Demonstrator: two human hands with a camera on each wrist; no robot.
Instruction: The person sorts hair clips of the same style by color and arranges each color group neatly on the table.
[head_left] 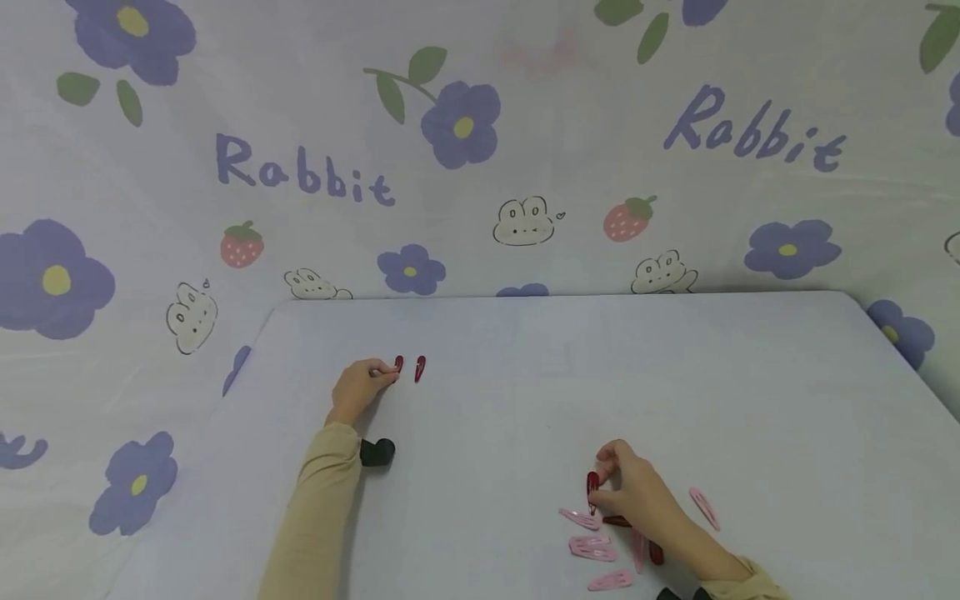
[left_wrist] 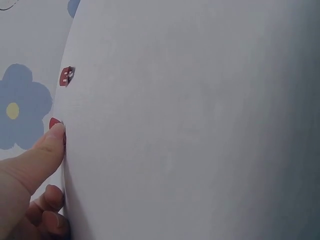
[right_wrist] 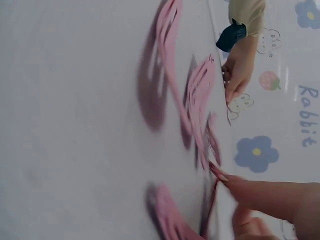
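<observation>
1. The person's left hand (head_left: 360,390) reaches far forward over the white desk (head_left: 510,433), its forearm in a beige sleeve (head_left: 318,500) slanting up from the near edge.
2. The left fingers are together, thumb and fingertips pinching a dark red, glossy, elongated hair clip (head_left: 399,363) on the desk; in the left wrist view the thumb tip covers part of it.
3. Just to the right of that clip lies a second dark red hair clip (head_left: 420,368), roughly parallel to it.
4. The right hand (head_left: 637,492) is nearer the person, its forearm angling in from the lower right, fingers bent.
5. The right thumb and fingers are clamped on a third dark red hair clip (head_left: 592,482), which points away from the person.
6. Around and beneath the right hand lie pale pink teardrop-shaped hair clips (head_left: 592,547) and another dark red clip (head_left: 656,552), partly hidden by the hand.
</observation>
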